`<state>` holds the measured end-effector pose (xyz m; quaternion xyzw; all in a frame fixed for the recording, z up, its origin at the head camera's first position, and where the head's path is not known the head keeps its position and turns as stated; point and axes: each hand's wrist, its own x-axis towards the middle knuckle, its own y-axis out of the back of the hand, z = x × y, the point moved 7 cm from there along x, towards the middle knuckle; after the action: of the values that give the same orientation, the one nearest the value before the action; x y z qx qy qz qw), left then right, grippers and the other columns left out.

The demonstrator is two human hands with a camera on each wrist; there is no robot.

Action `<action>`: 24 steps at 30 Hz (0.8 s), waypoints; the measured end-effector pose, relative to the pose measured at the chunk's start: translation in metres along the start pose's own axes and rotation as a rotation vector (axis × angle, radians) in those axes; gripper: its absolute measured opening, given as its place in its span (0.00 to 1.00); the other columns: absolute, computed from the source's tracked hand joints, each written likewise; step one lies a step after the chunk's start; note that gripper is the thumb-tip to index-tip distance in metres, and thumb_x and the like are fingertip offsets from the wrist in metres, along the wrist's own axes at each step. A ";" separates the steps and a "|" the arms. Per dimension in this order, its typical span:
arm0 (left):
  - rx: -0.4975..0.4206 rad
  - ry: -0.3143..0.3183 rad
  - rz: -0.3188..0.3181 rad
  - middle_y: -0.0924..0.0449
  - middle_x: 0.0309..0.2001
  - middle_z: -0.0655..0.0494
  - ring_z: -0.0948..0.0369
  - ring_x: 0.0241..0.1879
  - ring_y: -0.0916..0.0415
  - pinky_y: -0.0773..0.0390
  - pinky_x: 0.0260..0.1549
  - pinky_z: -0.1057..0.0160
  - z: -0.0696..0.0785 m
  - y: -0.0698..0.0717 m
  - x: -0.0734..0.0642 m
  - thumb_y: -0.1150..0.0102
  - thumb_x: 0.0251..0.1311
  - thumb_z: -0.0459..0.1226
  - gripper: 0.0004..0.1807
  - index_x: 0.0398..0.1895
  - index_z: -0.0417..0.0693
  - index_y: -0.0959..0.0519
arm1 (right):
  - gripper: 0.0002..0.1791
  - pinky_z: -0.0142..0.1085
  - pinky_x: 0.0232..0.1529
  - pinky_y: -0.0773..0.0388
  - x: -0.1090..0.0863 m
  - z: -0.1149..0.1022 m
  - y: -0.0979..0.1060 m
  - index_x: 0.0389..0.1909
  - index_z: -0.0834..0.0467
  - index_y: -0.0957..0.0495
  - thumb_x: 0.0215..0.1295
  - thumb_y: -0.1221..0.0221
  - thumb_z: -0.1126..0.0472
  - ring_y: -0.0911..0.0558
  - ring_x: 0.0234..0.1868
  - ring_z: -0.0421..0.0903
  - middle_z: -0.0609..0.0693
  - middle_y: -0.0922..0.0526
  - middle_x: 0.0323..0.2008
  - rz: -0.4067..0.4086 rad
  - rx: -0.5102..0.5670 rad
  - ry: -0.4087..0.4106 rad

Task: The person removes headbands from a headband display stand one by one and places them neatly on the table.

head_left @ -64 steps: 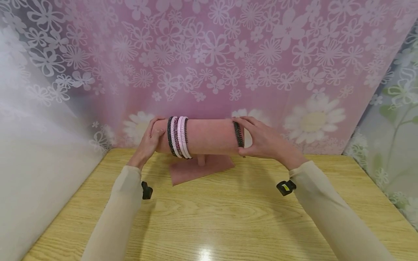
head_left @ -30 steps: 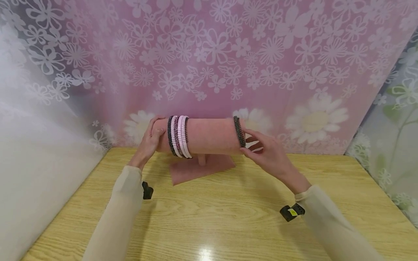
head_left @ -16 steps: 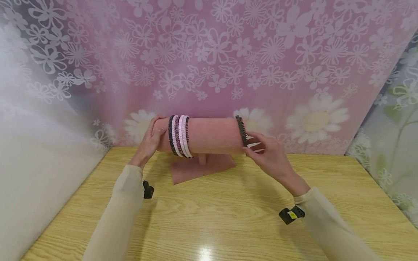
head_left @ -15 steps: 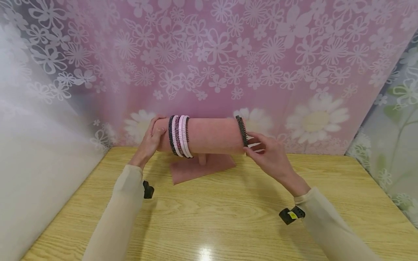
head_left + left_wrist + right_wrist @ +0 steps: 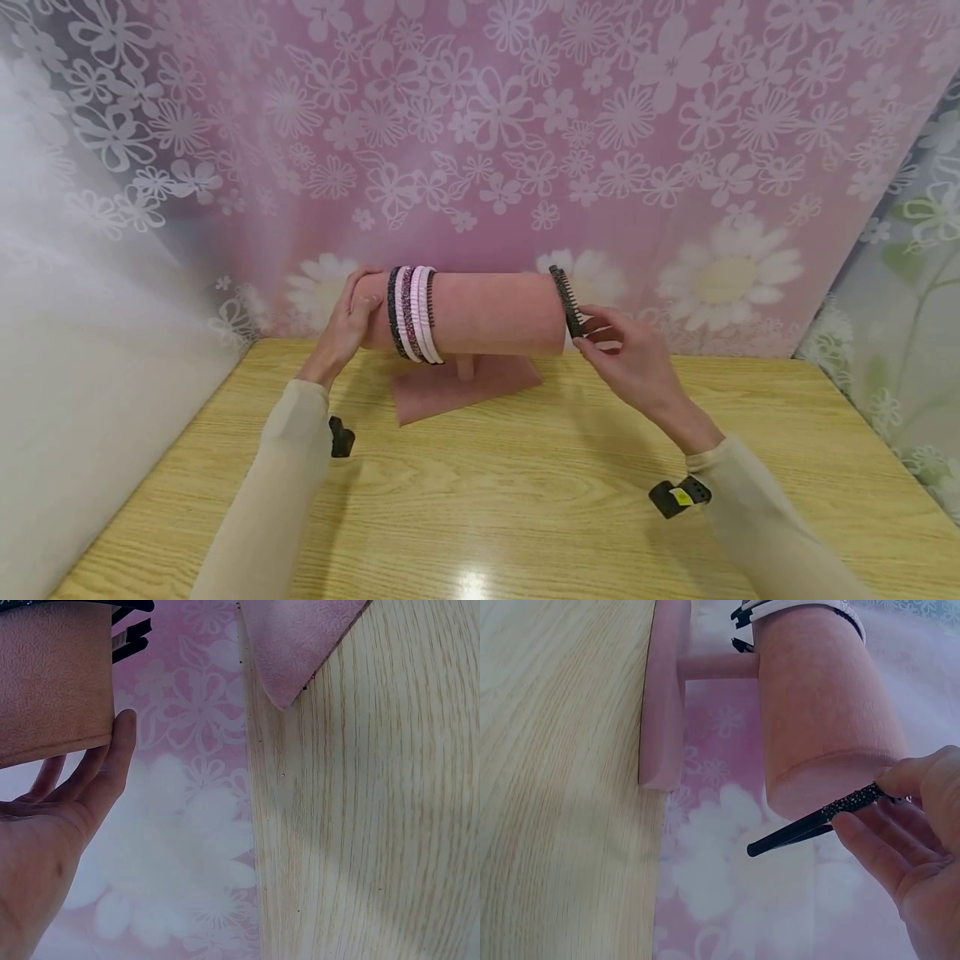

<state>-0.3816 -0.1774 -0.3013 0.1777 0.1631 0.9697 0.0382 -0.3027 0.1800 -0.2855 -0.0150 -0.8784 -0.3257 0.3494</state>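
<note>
A pink velvety headband stand has a horizontal roll (image 5: 495,312) on a short post above a flat base (image 5: 465,387). My left hand (image 5: 341,329) grips the roll's left end, thumb in front; in the left wrist view its fingers (image 5: 112,765) lie against the roll's edge. Several headbands (image 5: 409,315), black, white, pale pink and glittery, sit round the roll near that hand. At the right end, my right hand (image 5: 633,358) pinches a black glittery headband (image 5: 567,302) with comb teeth. In the right wrist view this headband (image 5: 799,829) crosses in front of the roll's end face.
The stand rests on a light wooden table (image 5: 480,500), near its back edge. Behind hangs a pink flowered curtain (image 5: 480,167); pale cloth (image 5: 90,333) borders the left side and a flowered sheet (image 5: 900,317) the right.
My right hand has shifted from round the roll's right end to pinching the black headband's lower part. The headband has moved right, past the roll's end. My left hand stays in place.
</note>
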 end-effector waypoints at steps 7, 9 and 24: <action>0.015 0.012 -0.001 0.43 0.69 0.47 0.47 0.64 0.40 0.44 0.64 0.44 0.002 0.000 -0.002 0.60 0.69 0.42 0.25 0.69 0.57 0.43 | 0.21 0.23 0.34 0.22 -0.006 0.010 0.010 0.52 0.60 0.24 0.55 0.36 0.70 0.16 0.35 0.49 0.56 0.16 0.36 0.006 -0.013 -0.018; 0.007 0.009 -0.001 0.43 0.69 0.47 0.47 0.63 0.40 0.44 0.63 0.45 0.001 0.000 -0.002 0.60 0.69 0.43 0.25 0.69 0.57 0.43 | 0.21 0.23 0.34 0.22 -0.008 0.012 0.013 0.51 0.59 0.23 0.55 0.35 0.70 0.16 0.35 0.47 0.55 0.16 0.35 0.004 -0.030 -0.019; 0.002 -0.017 0.002 0.45 0.71 0.48 0.47 0.66 0.43 0.46 0.65 0.44 0.000 0.000 -0.001 0.59 0.69 0.43 0.26 0.69 0.52 0.44 | 0.23 0.15 0.33 0.27 -0.035 0.032 0.033 0.49 0.61 0.22 0.48 0.32 0.73 0.17 0.31 0.45 0.53 0.16 0.33 0.019 -0.171 -0.004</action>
<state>-0.3810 -0.1771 -0.3017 0.1860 0.1635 0.9681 0.0384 -0.2870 0.2318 -0.3063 -0.0540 -0.8478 -0.3962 0.3483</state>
